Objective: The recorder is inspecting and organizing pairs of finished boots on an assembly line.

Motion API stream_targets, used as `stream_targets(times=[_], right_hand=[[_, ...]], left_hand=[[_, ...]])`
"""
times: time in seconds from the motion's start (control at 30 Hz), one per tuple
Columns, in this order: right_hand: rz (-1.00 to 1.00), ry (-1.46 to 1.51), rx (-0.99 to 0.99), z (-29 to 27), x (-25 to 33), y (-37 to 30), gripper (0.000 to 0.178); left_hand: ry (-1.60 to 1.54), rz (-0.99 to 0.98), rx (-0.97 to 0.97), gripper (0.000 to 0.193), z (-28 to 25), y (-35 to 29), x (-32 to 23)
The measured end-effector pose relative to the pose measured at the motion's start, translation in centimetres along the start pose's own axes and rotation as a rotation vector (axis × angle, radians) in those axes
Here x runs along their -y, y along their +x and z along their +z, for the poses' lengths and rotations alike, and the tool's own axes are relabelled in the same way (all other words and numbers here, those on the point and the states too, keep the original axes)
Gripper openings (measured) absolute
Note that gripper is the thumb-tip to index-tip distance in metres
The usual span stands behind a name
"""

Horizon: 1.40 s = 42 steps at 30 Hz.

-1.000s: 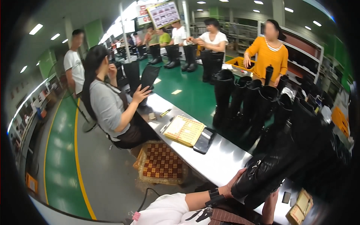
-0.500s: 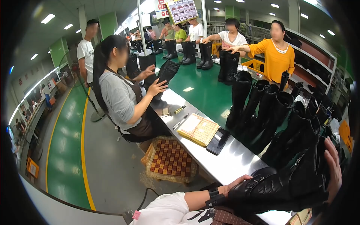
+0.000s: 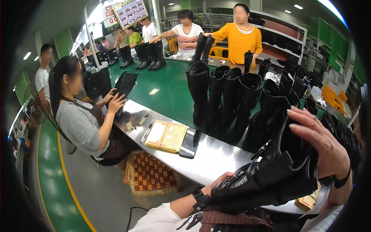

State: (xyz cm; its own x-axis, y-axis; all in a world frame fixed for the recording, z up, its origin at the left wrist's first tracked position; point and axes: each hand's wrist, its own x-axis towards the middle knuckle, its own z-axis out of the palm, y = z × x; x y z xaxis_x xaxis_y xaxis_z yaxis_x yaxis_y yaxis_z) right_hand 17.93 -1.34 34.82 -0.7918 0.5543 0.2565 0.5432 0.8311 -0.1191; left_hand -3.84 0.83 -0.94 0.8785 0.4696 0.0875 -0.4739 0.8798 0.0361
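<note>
A tall black boot [image 3: 262,181] with straps and buckles lies tilted across my front, its open top up to the right. My left hand [image 3: 220,183] is closed around the foot end, its fingers partly hidden by the boot. At the shaft's top edge, my right hand [image 3: 322,141] presses with the palm side, fingers stretched out over the opening; its thumb is hidden. Several upright black boots [image 3: 199,92] stand just beyond, on the green table surface [image 3: 162,100].
On the metal table edge [image 3: 216,158] lie a yellow-and-white stack of printed sheets [image 3: 166,135], a black phone [image 3: 190,143] and pens. To the left, a co-worker in grey [image 3: 77,112] handles a black boot [image 3: 125,85]. A person in orange [image 3: 241,42] reaches toward boots across the table.
My view has swung right. The boot's open end has tipped up and toward me, and my right hand's fingers now reach over its opening. Across the table, the person in orange has tilted a pair of boots.
</note>
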Motion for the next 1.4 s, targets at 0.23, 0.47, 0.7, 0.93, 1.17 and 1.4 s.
stream_targets(times=[0.23, 0.47, 0.7, 0.93, 1.17, 1.4], right_hand=[[-0.011, -0.124, -0.054, 0.2, 0.4, 0.9, 0.095], [-0.065, 0.081, 0.278, -1.5, 1.8, -0.6, 0.103], [0.048, 0.075, 0.355, 0.9, 3.8, -2.8, 0.087], [0.129, 0.173, 0.299, 1.8, 5.9, -1.9, 0.068], [0.289, 0.139, -0.217, -1.7, 3.5, -3.4, 0.04], [0.675, 0.273, -0.983, -10.8, -2.4, 1.1, 0.052]], left_hand=[[0.873, 0.371, -0.423, 0.039, -0.4, -0.6, 1.1], [0.015, -0.087, -0.093, 0.041, -2.5, -2.2, 0.4], [-0.024, -0.162, -0.132, 0.041, -3.6, -2.9, 1.8], [0.116, -0.024, -0.341, 0.035, -4.4, -5.2, 2.0], [0.517, 0.098, -0.516, 0.044, -1.3, -6.1, -1.1], [1.215, 0.593, -0.846, 0.033, -0.3, -6.6, -6.2]])
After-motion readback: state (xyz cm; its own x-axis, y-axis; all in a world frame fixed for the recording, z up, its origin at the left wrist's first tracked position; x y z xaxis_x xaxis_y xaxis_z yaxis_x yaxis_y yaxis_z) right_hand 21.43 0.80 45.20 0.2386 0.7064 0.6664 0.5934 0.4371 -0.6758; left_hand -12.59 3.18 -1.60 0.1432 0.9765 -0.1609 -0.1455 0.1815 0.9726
